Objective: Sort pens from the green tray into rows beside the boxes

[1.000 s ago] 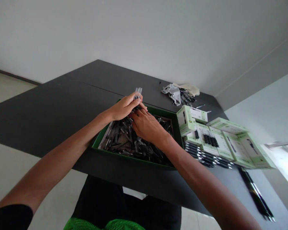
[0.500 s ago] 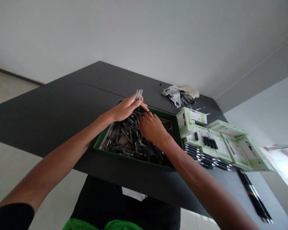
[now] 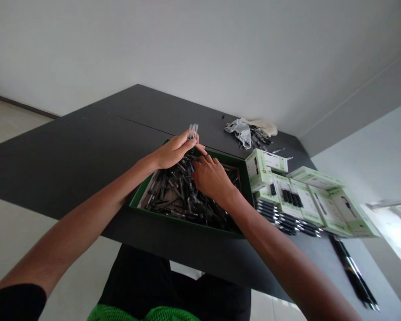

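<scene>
Shifted rightward, the right hand (image 3: pixel 212 180) spreads its fingers apart among loose pens (image 3: pixel 173 196), while the left hand (image 3: pixel 175 150) clamps a pen bundle (image 3: pixel 193 131) upright, clear of them.

Dark tabletop (image 3: pixel 53 165) under both hands, seam running across it beyond left hand (image 3: pixel 175 151). Beyond right hand (image 3: pixel 212 180): crumpled gray fabric (image 3: pixel 239 133) against cream fabric (image 3: pixel 262 126), loose black pens (image 3: pixel 260 141) beside them. Right of right hand: pale green pen boxes (image 3: pixel 307 200), black pens (image 3: pixel 270 210) fanned beneath, long black pen (image 3: pixel 352 276) lower right. Bright window (image 3: pixel 394 227) far right; pale floor (image 3: pixel 10 133) far left.
</scene>
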Demonstrator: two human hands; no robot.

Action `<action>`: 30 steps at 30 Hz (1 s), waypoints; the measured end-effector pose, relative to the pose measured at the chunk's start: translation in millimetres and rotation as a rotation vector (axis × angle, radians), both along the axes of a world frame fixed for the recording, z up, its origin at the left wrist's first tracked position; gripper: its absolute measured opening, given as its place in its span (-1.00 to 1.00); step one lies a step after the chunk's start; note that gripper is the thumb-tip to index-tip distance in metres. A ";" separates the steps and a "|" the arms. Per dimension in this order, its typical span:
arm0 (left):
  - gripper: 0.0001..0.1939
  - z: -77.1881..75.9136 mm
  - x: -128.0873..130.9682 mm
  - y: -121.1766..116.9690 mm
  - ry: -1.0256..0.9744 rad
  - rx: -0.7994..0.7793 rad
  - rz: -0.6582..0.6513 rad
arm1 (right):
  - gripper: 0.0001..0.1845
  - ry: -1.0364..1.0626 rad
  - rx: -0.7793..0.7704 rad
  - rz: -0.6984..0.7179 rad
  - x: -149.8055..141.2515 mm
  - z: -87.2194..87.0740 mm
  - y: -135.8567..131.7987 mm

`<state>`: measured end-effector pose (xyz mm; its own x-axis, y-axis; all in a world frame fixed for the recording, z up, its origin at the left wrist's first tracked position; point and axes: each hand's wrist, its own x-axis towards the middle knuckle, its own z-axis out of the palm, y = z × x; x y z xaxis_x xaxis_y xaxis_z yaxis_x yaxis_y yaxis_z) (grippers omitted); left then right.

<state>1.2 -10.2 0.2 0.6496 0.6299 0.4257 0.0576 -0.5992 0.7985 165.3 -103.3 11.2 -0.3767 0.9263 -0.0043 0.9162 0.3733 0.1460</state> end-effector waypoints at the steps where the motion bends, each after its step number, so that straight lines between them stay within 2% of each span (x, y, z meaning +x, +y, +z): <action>1: -0.65 0.0 0.1 0.1 -0.004 0.001 0.001 | -0.65 0.005 0.012 0.000 -0.2 -0.7 0.0; 5: -0.66 -0.6 0.2 1.8 -0.035 0.030 0.055 | -0.68 0.052 0.100 0.040 -3.3 -2.1 0.6; 8: -0.66 -1.3 -0.2 3.6 -0.070 0.039 0.105 | -0.72 0.106 0.128 0.126 -6.3 0.1 2.3; 10: -0.65 -1.5 -0.5 4.1 -0.082 0.029 0.126 | -0.72 0.144 0.063 0.251 -7.2 2.1 4.0; 14: -0.66 -0.5 -0.7 3.2 -0.076 0.031 0.127 | -0.76 0.229 -0.174 0.571 -7.9 3.8 5.4; 17: -0.66 0.0 -0.4 2.1 -0.079 0.025 0.118 | -0.80 0.225 -0.275 0.684 -10.3 2.5 4.1; 24: -0.63 -2.1 0.4 2.6 -0.083 -0.003 0.111 | -0.84 0.150 -0.301 0.692 -14.6 -5.4 5.0; 30: -0.66 0.8 0.0 0.3 -0.044 -0.001 0.124 | -0.79 0.168 -0.314 0.621 -14.6 -3.3 -0.4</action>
<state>1.2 -9.9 1.0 0.5477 0.7043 0.4516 0.0963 -0.5892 0.8022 150.7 -103.7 7.9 -0.8531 0.5051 -0.1309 0.5214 0.8345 -0.1780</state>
